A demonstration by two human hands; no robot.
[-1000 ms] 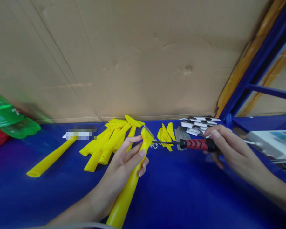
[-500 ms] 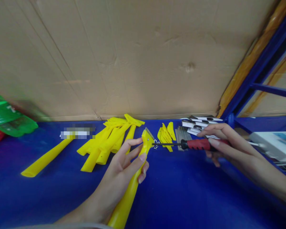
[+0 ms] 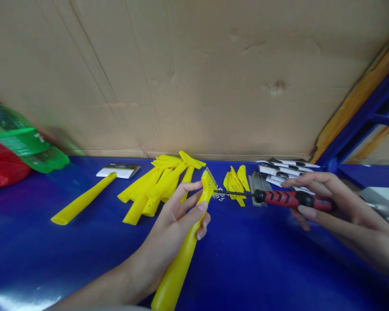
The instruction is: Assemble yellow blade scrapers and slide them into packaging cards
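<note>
My left hand [image 3: 184, 220] is closed around a yellow scraper [image 3: 178, 270], its head tilted up and away from me. A thin metal blade edge shows at the top of that head. In my right hand [image 3: 340, 211] is a red and black screwdriver [image 3: 283, 199], held level between thumb and fingers, with the fingers loosely curled. The screwdriver's tip meets the side of the scraper head. Just behind the tip lie small screws [image 3: 218, 195] in a loose pile. Flat yellow pieces [image 3: 236, 183] and grey metal blades [image 3: 258, 185] lie beyond the shaft.
Several yellow handles [image 3: 155, 183] are heaped on the blue table [image 3: 246, 268]. Left of them lies a scraper with a covered blade [image 3: 84, 198]. Black-and-white sleeves [image 3: 278, 169] lie at the back right. A green bottle [image 3: 26, 142] and red bag [image 3: 6, 166] sit left; cardboard [image 3: 188, 77] stands behind.
The view has swung slightly left, so everything sits further right. My right fingers have shifted back along the screwdriver handle and loosened somewhat. The tip stays at the scraper head.
</note>
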